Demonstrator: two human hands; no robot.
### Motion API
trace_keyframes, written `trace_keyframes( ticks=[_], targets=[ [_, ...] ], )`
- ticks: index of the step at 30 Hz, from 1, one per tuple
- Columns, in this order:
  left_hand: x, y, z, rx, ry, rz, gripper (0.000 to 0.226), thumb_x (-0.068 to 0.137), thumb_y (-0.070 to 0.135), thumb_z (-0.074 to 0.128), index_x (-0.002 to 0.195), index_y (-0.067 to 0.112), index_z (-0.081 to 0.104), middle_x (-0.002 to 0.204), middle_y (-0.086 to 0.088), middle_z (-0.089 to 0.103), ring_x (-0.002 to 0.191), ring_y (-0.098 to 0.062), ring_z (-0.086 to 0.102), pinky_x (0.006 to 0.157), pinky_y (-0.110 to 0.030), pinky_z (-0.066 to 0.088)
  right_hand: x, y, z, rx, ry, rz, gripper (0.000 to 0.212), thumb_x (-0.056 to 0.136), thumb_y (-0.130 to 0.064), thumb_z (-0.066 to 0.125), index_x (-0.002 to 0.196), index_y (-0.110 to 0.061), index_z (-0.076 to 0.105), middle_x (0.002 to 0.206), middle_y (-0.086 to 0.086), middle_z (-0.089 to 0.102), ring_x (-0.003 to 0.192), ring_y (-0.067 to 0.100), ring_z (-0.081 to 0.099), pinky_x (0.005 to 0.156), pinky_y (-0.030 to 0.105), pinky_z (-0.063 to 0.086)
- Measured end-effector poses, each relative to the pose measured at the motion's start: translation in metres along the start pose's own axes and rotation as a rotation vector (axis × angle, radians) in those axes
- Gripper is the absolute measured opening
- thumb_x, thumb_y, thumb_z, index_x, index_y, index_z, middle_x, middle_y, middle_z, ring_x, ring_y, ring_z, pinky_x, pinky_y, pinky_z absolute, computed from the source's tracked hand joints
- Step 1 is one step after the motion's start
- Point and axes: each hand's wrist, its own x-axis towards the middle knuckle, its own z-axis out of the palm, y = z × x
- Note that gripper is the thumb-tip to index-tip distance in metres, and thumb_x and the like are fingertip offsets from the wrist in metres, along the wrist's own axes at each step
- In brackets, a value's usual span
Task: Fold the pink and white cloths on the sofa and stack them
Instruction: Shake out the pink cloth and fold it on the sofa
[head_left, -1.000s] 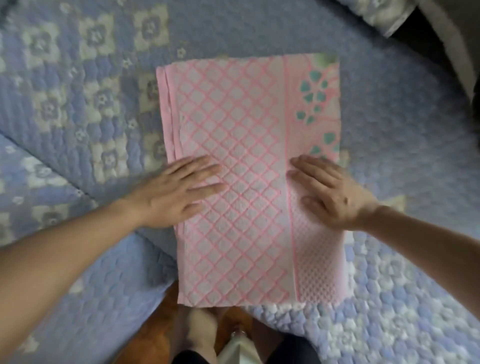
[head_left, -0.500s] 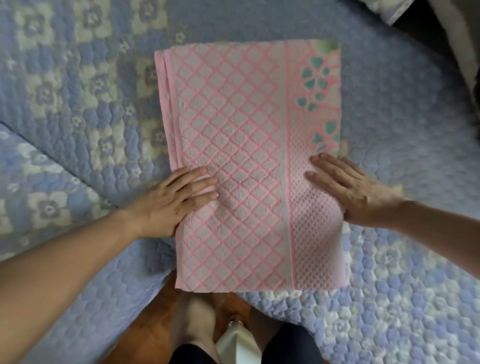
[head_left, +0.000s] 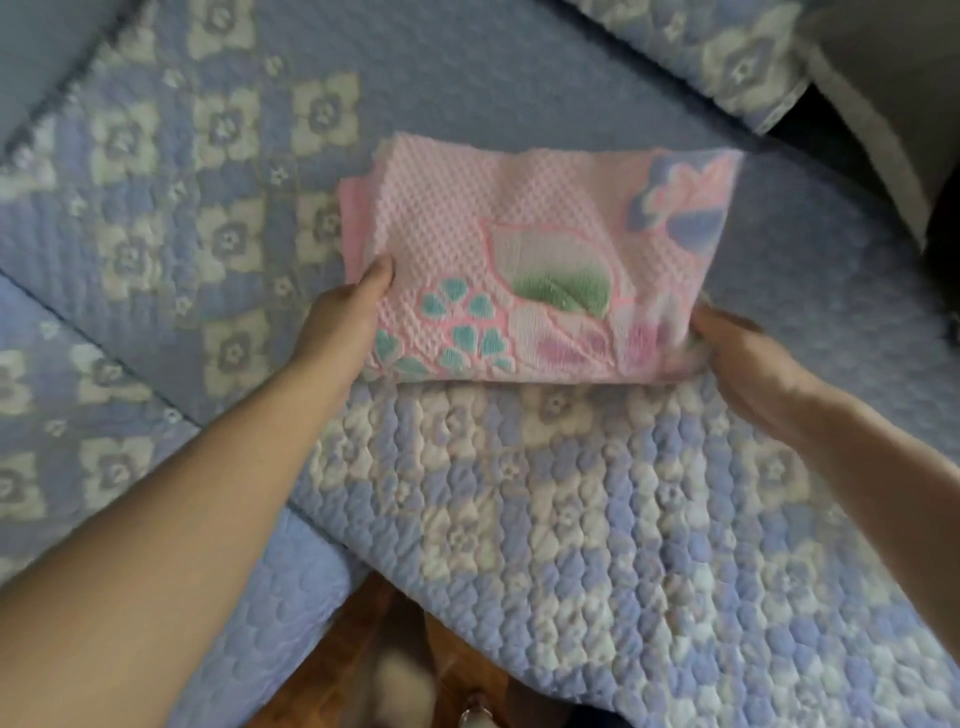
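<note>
A pink and white textured cloth (head_left: 467, 228) with green, teal and purple flower prints lies folded in a short thick rectangle on the blue quilted sofa cover (head_left: 597, 519). My left hand (head_left: 345, 317) holds the cloth's near left corner, with the thumb on top and the fingers hidden beneath. At the near right corner my right hand (head_left: 748, 364) grips the edge, and its fingertips are tucked under the fabric. Layered pink edges show along the cloth's left side.
Cushions (head_left: 737, 57) in the same blue and white flower quilt stand at the back right, beside a grey object (head_left: 883, 114). A seam (head_left: 104, 343) between seat sections runs diagonally on the left. Wooden floor (head_left: 363, 654) and my feet show below the sofa edge.
The long cloth that lay flat under both palms has been folded in half away from me. The flower-print side is now on top, and both hands have gone from pressing to holding its near corners.
</note>
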Motion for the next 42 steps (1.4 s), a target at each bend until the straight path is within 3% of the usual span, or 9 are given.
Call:
trace_keyframes(
  ticks=[7, 10, 15, 18, 21, 27, 31, 36, 42],
  targets=[
    [-0.030, -0.039, 0.008, -0.120, 0.288, 0.175, 0.035, 0.097, 0.042, 0.055, 0.069, 0.021, 0.061, 0.074, 0.009, 0.065, 0.077, -0.012, 0.058, 0.075, -0.032, 0.046, -0.002, -0.032, 0.004, 0.013, -0.044, -0.248, 0.060, 0.085, -0.064, 0.066, 0.136, -0.035, 0.054, 0.128, -0.007, 0.067, 0.117, 0.012, 0.064, 0.093, 0.038, 0.053],
    [-0.042, -0.055, 0.011, -0.175, 0.269, 0.153, 0.024, 0.097, 0.035, 0.054, 0.076, 0.023, 0.059, 0.080, 0.005, 0.063, 0.084, -0.015, 0.056, 0.081, -0.036, 0.046, 0.013, -0.049, 0.018, -0.067, 0.005, -0.257, 0.058, 0.087, -0.034, 0.077, 0.138, -0.027, 0.051, 0.122, -0.006, 0.070, 0.109, 0.012, 0.069, 0.089, 0.041, 0.058],
    [-0.034, -0.015, 0.006, -0.077, 0.147, 0.072, 0.056, 0.081, 0.058, 0.059, 0.125, 0.024, 0.054, 0.120, 0.001, 0.065, 0.116, -0.029, 0.061, 0.099, -0.044, 0.047, 0.042, -0.065, 0.029, -0.080, 0.169, -0.100, 0.040, 0.084, -0.054, 0.072, 0.114, -0.027, 0.070, 0.102, -0.008, 0.077, 0.095, 0.012, 0.074, 0.091, 0.043, 0.059],
    [-0.027, 0.028, 0.005, 0.582, 0.459, 0.571, 0.069, 0.091, 0.039, 0.059, 0.149, 0.014, 0.034, 0.143, -0.020, 0.043, 0.126, -0.040, 0.048, 0.103, -0.048, 0.042, 0.056, -0.073, 0.030, -0.179, 0.284, 0.045, 0.061, 0.079, -0.073, 0.062, 0.110, -0.022, 0.069, 0.100, -0.005, 0.074, 0.091, 0.019, 0.071, 0.089, 0.039, 0.057],
    [-0.031, 0.055, 0.037, 0.940, 0.330, 0.994, 0.057, 0.096, 0.045, 0.046, 0.148, 0.022, 0.043, 0.152, -0.018, 0.036, 0.139, -0.040, 0.035, 0.114, -0.056, 0.030, 0.059, -0.072, 0.033, -0.167, 0.408, 0.142, 0.063, 0.074, -0.075, 0.062, 0.094, -0.015, 0.066, 0.094, 0.001, 0.072, 0.085, 0.025, 0.069, 0.087, 0.041, 0.057],
    [0.003, 0.041, 0.083, 1.145, 0.181, 0.708, 0.067, 0.097, 0.063, 0.019, 0.158, 0.040, 0.004, 0.169, -0.007, 0.000, 0.154, -0.034, -0.004, 0.122, -0.056, 0.000, 0.062, -0.095, 0.036, -0.296, 0.383, 0.246, 0.051, 0.081, -0.059, 0.063, 0.090, -0.009, 0.065, 0.101, 0.015, 0.071, 0.086, 0.034, 0.069, 0.079, 0.045, 0.059],
    [0.013, 0.054, 0.083, 1.179, 0.086, 0.681, 0.068, 0.096, 0.067, 0.012, 0.156, 0.042, -0.008, 0.168, -0.004, -0.014, 0.153, -0.030, -0.016, 0.121, -0.054, -0.009, 0.079, -0.137, 0.054, -0.670, 0.551, -0.086, 0.062, 0.100, -0.037, 0.046, 0.152, -0.011, 0.024, 0.156, 0.016, 0.028, 0.136, 0.039, 0.036, 0.101, 0.050, 0.039],
    [0.029, 0.085, 0.035, 1.243, 0.144, 0.824, 0.086, 0.081, 0.086, 0.031, 0.151, 0.035, 0.032, 0.150, 0.000, 0.046, 0.138, -0.023, 0.041, 0.108, -0.045, 0.027, 0.102, -0.101, 0.063, -0.656, 0.599, -0.119, 0.057, 0.098, -0.050, 0.042, 0.142, -0.014, 0.045, 0.140, 0.018, 0.045, 0.123, 0.041, 0.047, 0.102, 0.042, 0.037],
    [0.073, 0.144, 0.009, 1.309, -0.348, 0.508, 0.095, 0.068, 0.093, 0.045, 0.141, 0.032, 0.049, 0.141, 0.001, 0.055, 0.122, -0.021, 0.054, 0.094, -0.030, 0.040, 0.092, -0.081, 0.063, -0.466, 0.784, -0.278, 0.032, 0.097, -0.046, 0.049, 0.106, -0.019, 0.064, 0.113, 0.004, 0.058, 0.097, 0.023, 0.057, 0.073, 0.025, 0.030]
  ],
)
